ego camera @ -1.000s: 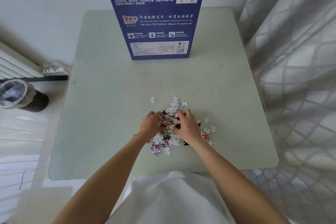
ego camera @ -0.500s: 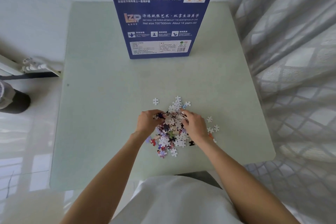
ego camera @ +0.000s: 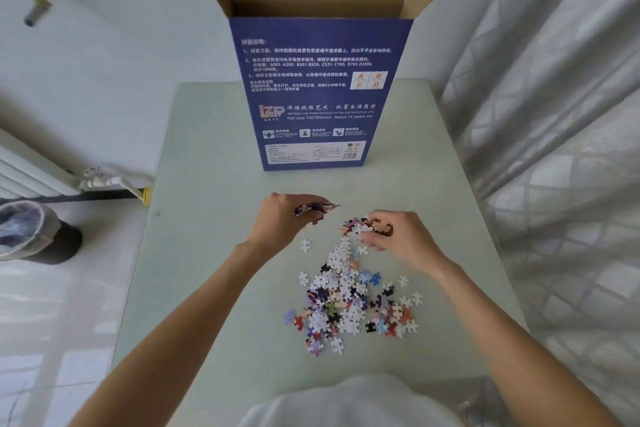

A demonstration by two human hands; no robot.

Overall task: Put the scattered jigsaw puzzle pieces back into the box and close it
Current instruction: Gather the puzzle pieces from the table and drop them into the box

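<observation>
The blue box [ego camera: 317, 94] stands upright at the far side of the pale green worktop [ego camera: 214, 253], its brown top flaps open; its inside is hidden from this angle, and the small print on its near face is too fine to read. The left hand [ego camera: 282, 218], nearer the viewer than the box and a little left of its middle, grasps a bunch of dark puzzle pieces [ego camera: 317, 207] with curled fingers, lifted off the worktop; how many pieces it grips cannot be told. The right hand [ego camera: 398, 236], also on the near side of the box and toward its right edge, is curled round a clump of mixed pieces [ego camera: 360, 226], with a trail of pieces hanging or dropping from it down to the heap. The main heap of loose pieces [ego camera: 346, 305] lies well nearer the viewer than the box, with a few single white pieces scattered round its edges. The arms and a white garment [ego camera: 349, 402] fill the bottom of the view, covering the near edge of the worktop. Left of the box, off the worktop, stand a radiator [ego camera: 27, 170] cut by the frame edge and a lined waste bin [ego camera: 34, 232]. Right of the box hangs a sheer curtain [ego camera: 554, 114].
</observation>
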